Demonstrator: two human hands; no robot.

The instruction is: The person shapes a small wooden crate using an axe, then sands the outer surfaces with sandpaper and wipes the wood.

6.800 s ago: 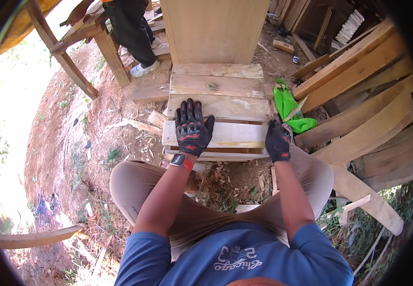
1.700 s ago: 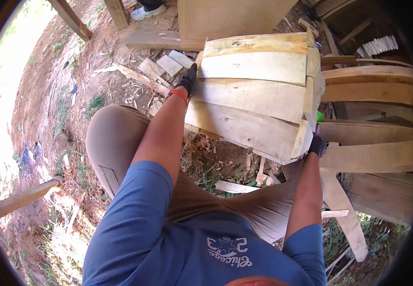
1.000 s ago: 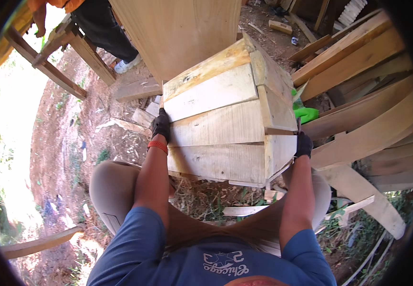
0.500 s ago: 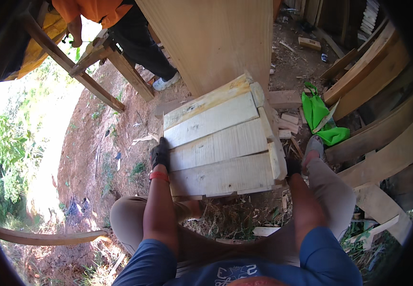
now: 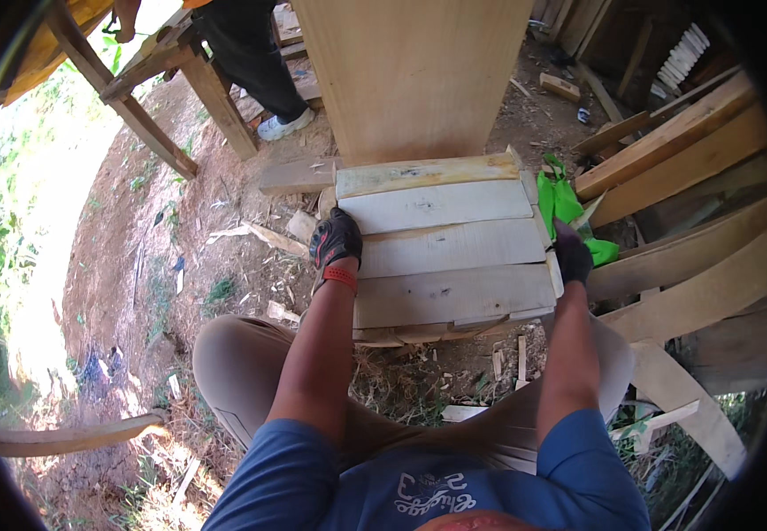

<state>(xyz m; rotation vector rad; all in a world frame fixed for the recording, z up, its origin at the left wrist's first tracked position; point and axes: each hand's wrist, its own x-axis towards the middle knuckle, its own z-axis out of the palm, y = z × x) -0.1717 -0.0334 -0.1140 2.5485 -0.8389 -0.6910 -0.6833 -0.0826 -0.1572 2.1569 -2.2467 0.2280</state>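
Observation:
Between my hands is a wooden crate-like box [image 5: 454, 243] made of several pale planks nailed side by side, its topmost plank yellowish. My left hand [image 5: 337, 239], in a black glove with red trim, is closed around the box's left edge. On the opposite edge, my right hand [image 5: 571, 253] in a dark glove grips the right end near its middle, its fingertips partly hidden. The underside of the box is out of sight.
Beyond the box stands a broad wooden panel [image 5: 410, 80]. Long boards [image 5: 675, 168] and a green bag [image 5: 559, 199] lie at the right. A person in dark trousers [image 5: 251, 57] stands by a wooden frame [image 5: 215, 102] at the far left. Wood scraps litter the ground.
The box has turned clockwise, so its planks now run nearly level, and it sits further right. Both gloved hands have moved with it, higher along its side edges.

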